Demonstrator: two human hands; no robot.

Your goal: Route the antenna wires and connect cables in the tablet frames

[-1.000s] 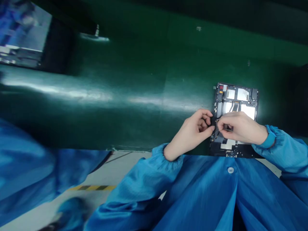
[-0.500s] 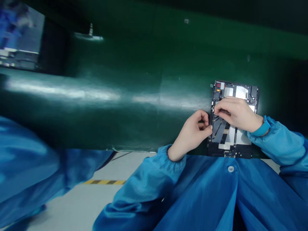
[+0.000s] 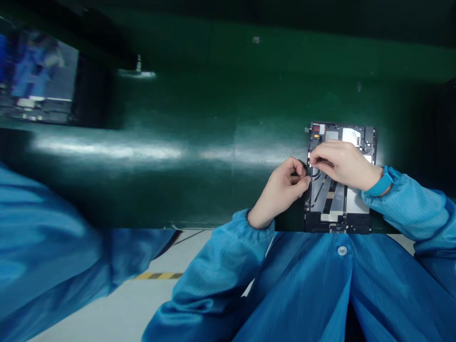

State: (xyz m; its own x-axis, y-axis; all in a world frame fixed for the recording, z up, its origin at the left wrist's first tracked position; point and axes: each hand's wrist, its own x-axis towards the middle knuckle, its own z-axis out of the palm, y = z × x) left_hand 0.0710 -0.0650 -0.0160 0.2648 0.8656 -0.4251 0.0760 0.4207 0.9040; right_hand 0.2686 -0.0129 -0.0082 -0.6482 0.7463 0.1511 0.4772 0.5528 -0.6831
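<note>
An opened tablet frame (image 3: 340, 209) with exposed boards, black cables and silver shielding lies on the green belt (image 3: 213, 123) at its near edge. My left hand (image 3: 285, 190) is curled, its fingertips pressed against the frame's left edge. My right hand (image 3: 342, 164) rests over the upper left of the frame, fingers pinched together on a thin tool or cable that I cannot make out. Both of my arms wear blue sleeves.
Another person's blue sleeve (image 3: 53, 256) fills the lower left beside me. Below the belt's edge there is pale floor with a yellow and black stripe (image 3: 158, 275). A blurred work area with blue figures (image 3: 35, 80) shows at the far left.
My right hand has moved from the middle of the frame up to its upper left part. My left hand stays at the frame's left edge. The view has drifted slightly.
</note>
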